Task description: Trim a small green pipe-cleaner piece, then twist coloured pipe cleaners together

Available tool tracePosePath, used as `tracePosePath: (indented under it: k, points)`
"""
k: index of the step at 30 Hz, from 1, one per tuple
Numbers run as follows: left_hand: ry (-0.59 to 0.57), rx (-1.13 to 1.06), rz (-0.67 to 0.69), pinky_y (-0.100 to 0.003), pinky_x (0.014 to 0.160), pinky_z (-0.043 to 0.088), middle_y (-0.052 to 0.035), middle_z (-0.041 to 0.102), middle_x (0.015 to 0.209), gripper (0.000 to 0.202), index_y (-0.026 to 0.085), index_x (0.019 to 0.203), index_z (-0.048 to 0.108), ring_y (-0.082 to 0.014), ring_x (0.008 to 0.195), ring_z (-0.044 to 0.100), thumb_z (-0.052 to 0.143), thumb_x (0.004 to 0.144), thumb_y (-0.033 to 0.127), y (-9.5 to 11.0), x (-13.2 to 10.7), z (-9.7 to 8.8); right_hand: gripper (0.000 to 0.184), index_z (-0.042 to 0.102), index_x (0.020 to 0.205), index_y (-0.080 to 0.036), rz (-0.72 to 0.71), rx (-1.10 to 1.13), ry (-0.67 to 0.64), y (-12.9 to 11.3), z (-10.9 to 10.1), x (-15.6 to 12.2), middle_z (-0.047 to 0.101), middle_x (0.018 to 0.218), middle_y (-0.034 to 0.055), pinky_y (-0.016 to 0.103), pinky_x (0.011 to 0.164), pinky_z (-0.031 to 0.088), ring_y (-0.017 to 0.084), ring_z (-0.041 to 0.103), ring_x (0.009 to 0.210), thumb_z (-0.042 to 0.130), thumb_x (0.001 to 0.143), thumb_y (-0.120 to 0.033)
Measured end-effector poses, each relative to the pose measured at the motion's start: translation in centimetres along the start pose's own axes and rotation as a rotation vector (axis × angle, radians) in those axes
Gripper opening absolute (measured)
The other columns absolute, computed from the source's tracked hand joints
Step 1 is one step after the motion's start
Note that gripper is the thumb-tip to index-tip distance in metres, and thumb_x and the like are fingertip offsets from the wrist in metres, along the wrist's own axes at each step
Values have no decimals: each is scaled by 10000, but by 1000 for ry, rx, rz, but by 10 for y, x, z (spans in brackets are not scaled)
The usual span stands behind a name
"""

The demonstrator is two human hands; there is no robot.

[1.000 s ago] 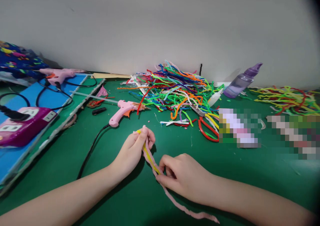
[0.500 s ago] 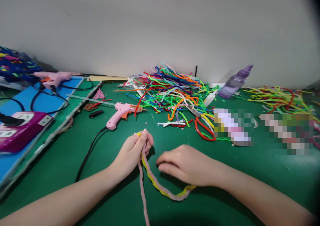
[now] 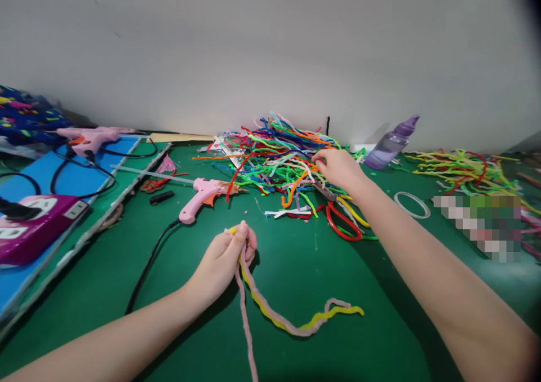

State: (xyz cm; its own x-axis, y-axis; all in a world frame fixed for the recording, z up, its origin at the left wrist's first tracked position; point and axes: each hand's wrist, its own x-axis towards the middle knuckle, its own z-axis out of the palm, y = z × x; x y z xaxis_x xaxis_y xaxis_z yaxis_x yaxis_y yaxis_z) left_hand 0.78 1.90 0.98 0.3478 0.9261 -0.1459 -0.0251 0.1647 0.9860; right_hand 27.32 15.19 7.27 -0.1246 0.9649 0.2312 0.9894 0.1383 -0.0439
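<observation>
The bench [image 3: 296,258] is surfaced in smooth green, and its rear edge is met by a grey wall. Toward the left edge, a flat blue board [image 3: 44,173] is laid. At the middle of the rear edge, a tangled heap of fuzzy chenille stems [image 3: 279,156] in many colours is piled, and a looser, mostly yellow-green bundle [image 3: 469,168] is spread near the rear right corner.

The right hand [image 3: 338,170] is placed at the heap's right side with its fingers curled; whether a stem is pinched cannot be told. By the left hand [image 3: 222,255], above the bench's middle, a pink-and-yellow twisted length [image 3: 296,331] is pinched between thumb and curled fingers. It is seen to be soft, wavy and rope-like, sagging rightward, with its pink and yellow ends parted. A single pink strand [image 3: 247,325] is hung from the same grip toward the front edge.

On the board, a glossy purple power strip [image 3: 42,235] and a pink glue gun [image 3: 95,137] are set. A second glue gun [image 3: 200,196], corded, is laid between board and heap. A translucent purple bottle [image 3: 389,148] is stood by the rear edge. Scissors [image 3: 330,221] with red looped handles are lodged at the heap's front, partly covered by the right arm. A pale ring [image 3: 411,215] is left right of that arm.
</observation>
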Motion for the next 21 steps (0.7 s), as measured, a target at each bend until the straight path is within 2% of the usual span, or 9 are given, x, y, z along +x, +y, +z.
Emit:
tracePosePath:
  k: [3, 6, 9, 11, 13, 15, 17, 19, 21]
  points:
    - [-1, -30, -12, -206, 433, 261, 48, 391, 488, 401, 169, 642, 466, -85, 443, 330, 361, 895, 461, -1, 0, 0, 330, 677, 1057, -188, -41, 16, -46, 8, 14, 18, 683, 1064, 72, 300, 831, 438, 214, 618, 966, 437, 831, -184]
    - [0, -60, -19, -200, 426, 255, 52, 390, 484, 399, 167, 653, 467, -81, 436, 326, 361, 896, 465, -1, 1, -1, 323, 701, 1009, -177, -69, 31, -76, 11, 25, 26, 699, 1020, 73, 282, 810, 447, 204, 630, 929, 442, 817, -167]
    - [-1, -69, -27, -198, 414, 255, 52, 393, 483, 400, 165, 661, 472, -79, 427, 331, 366, 893, 472, -1, 1, -1, 316, 704, 986, -132, -79, 41, -34, 10, 25, 29, 685, 1033, 107, 292, 845, 437, 212, 615, 953, 436, 819, -154]
    - [1, -84, -32, -193, 406, 255, 54, 384, 481, 401, 163, 658, 470, -77, 424, 335, 374, 889, 476, -1, 1, 0, 337, 674, 1040, -106, -75, 46, 42, 7, 19, 29, 641, 1116, 128, 303, 909, 403, 214, 570, 1041, 402, 848, -155]
    - [3, -101, -36, -187, 398, 250, 56, 373, 485, 401, 161, 658, 470, -73, 423, 343, 380, 887, 478, -1, 1, 0, 344, 653, 1075, -107, -74, 72, 171, 2, 8, 26, 607, 1160, 130, 311, 934, 383, 213, 540, 1080, 382, 871, -168]
    - [7, -106, -40, -182, 393, 249, 58, 367, 488, 402, 158, 659, 470, -70, 422, 351, 381, 887, 477, -1, 1, 0, 305, 674, 1027, -135, -88, 148, 336, -6, -5, 19, 637, 1081, 116, 323, 879, 412, 220, 571, 998, 421, 869, -197]
    - [10, -105, -37, -181, 394, 253, 59, 365, 486, 406, 156, 657, 471, -67, 419, 352, 380, 888, 476, -1, 1, 1, 264, 688, 985, -163, -114, 261, 409, -19, -17, 7, 674, 952, 93, 327, 788, 439, 210, 604, 854, 465, 862, -232]
    - [11, -104, -27, -181, 398, 259, 57, 371, 486, 414, 153, 648, 466, -65, 420, 355, 373, 891, 475, -1, 1, 1, 238, 695, 932, -173, -144, 426, 328, -34, -26, -11, 691, 824, 56, 302, 682, 446, 170, 597, 690, 502, 853, -287]
    - [9, -104, -20, -182, 404, 266, 55, 380, 485, 417, 151, 646, 466, -64, 425, 360, 370, 894, 472, -1, 1, 1, 197, 690, 896, -176, -167, 608, 170, -50, -31, -35, 685, 779, 33, 266, 619, 439, 144, 586, 649, 547, 825, -291]
